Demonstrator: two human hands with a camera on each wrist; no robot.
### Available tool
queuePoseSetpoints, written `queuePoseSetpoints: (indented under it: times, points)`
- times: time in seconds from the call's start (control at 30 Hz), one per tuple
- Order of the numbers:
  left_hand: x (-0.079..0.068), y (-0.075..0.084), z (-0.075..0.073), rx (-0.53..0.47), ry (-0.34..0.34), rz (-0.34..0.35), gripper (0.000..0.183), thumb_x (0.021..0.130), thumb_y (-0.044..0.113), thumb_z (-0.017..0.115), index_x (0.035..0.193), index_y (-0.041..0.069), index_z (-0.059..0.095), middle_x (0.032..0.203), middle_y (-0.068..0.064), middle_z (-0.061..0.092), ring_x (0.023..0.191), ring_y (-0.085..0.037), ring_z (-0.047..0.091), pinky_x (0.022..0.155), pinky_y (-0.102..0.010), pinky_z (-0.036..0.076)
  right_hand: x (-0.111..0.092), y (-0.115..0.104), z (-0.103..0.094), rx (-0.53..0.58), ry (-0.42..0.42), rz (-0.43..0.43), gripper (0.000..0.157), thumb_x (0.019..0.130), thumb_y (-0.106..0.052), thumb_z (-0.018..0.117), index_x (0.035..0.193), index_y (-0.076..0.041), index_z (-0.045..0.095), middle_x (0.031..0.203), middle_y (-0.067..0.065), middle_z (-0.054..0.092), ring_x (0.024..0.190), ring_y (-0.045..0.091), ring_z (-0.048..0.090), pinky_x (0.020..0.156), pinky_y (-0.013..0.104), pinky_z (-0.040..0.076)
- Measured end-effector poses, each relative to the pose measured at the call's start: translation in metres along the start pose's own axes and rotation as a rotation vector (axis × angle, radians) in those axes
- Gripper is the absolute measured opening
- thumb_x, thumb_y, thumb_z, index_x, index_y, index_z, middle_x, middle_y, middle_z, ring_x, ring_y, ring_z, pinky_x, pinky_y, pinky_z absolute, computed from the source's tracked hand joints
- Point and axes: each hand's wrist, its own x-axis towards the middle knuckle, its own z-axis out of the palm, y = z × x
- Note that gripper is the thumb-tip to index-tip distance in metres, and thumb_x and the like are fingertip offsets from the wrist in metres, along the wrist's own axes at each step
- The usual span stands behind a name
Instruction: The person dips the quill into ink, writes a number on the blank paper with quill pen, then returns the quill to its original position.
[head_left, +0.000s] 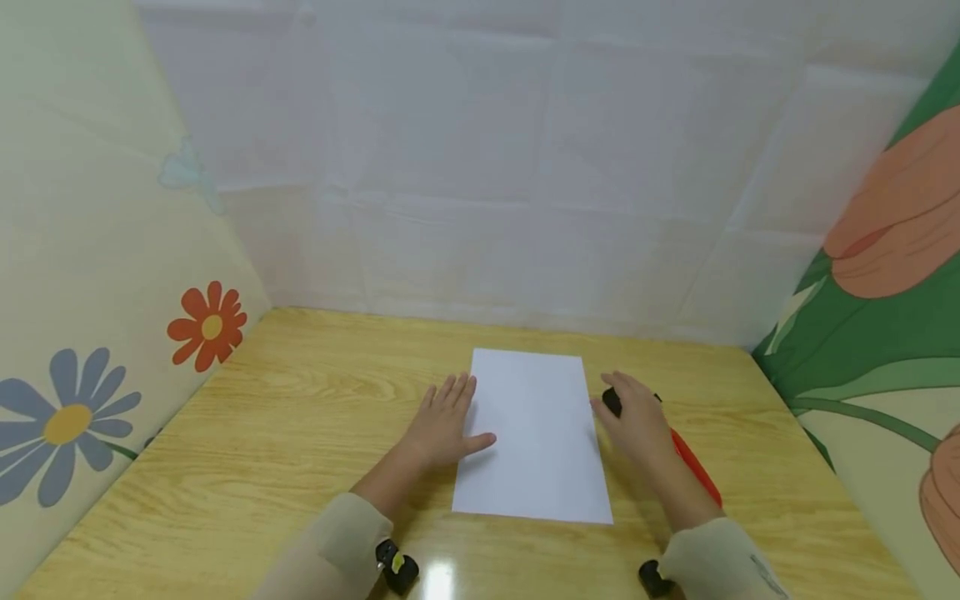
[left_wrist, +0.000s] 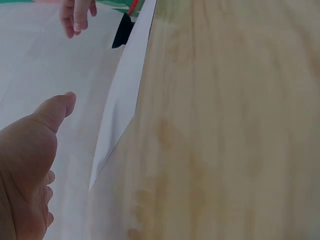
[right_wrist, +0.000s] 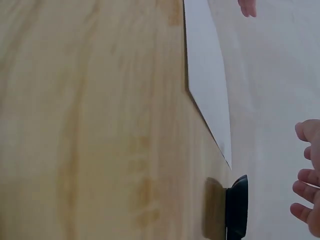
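Tabletop (head_left: 315, 392) stretching past paper sheet (head_left: 536, 442).
Left hand (head_left: 442, 429) spreading wide over left edge; right hand (head_left: 636, 419) hovering half-open above black-and-red tool (head_left: 699, 471), sheet's right.

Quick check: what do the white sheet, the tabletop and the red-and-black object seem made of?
White sheet: likely paper, matte; thin, crisp-edged, no shine.
Tabletop: wood or a wood-look covering, slightly glossy; yellowish grain, bright reflection.
Red-and-black object: perhaps smooth plastic, judging by its even colours; the right hand partly hides it, so painted metal stays possible.
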Motion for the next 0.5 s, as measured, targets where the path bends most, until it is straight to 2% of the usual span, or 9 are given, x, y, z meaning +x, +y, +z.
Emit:
queuePoseSetpoints:
  times: [0.2,0.5]
  points:
    - [-0.007,0.002,0.001,-0.049,-0.007,0.026,0.097,0.091,0.059,0.057,0.156,0.0,0.015,0.164,-0.018,0.015,0.153,-0.035,0.009,0.123,-0.056,0.01,-0.003,0.012,-0.006,0.023,0.004,0.044,0.051,0.099,-0.031,0.057,0.139,-0.002,0.05,0.145,0.024,0.048,0.133,0.046,0.043,0.104,0.064,0.04]
    - [-0.017,-0.004,0.019,-0.104,-0.022,0.05,0.098,0.087,0.059,0.062,0.154,-0.001,0.021,0.162,-0.017,0.022,0.152,-0.035,0.014,0.123,-0.056,0.013,-0.008,0.025,-0.013,0.021,0.001,0.09,0.053,0.099,-0.031,0.054,0.14,0.001,0.047,0.144,0.027,0.046,0.134,0.047,0.04,0.111,0.062,0.033]
